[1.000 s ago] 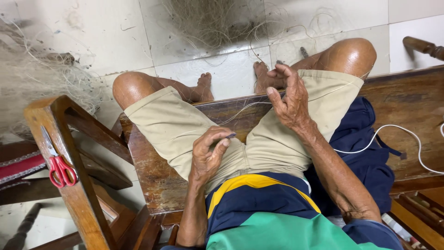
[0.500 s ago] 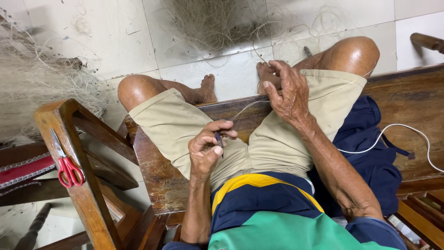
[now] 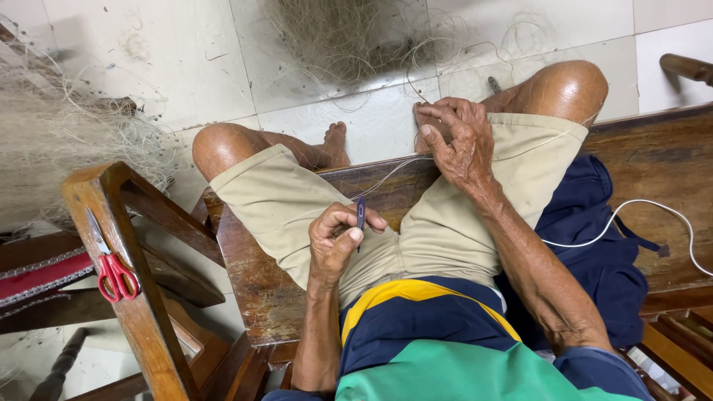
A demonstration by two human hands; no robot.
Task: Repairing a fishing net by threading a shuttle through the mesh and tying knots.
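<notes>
I sit on a dark wooden bench [image 3: 653, 148] with my knees apart. My left hand [image 3: 334, 249] rests over my lap, its fingers pinched on a small dark blue netting needle [image 3: 361, 215] held upright. A thin pale line [image 3: 386, 177] runs from the needle up to my right hand [image 3: 457, 137]. That hand is stretched forward beside my right knee, fingers closed on strands of fine fishing net near my foot. More pale net [image 3: 349, 37] lies heaped on the tiled floor ahead.
A wooden chair frame [image 3: 141, 297] stands at the left with red-handled scissors [image 3: 111, 271] hung on it. Another mass of net [image 3: 52, 148] lies at the far left. A dark blue cloth [image 3: 594, 245] and a white cable [image 3: 653, 212] lie on the bench.
My left hand's fingers have curled tighter and now hold the needle upright. My right hand stays on the net by my foot.
</notes>
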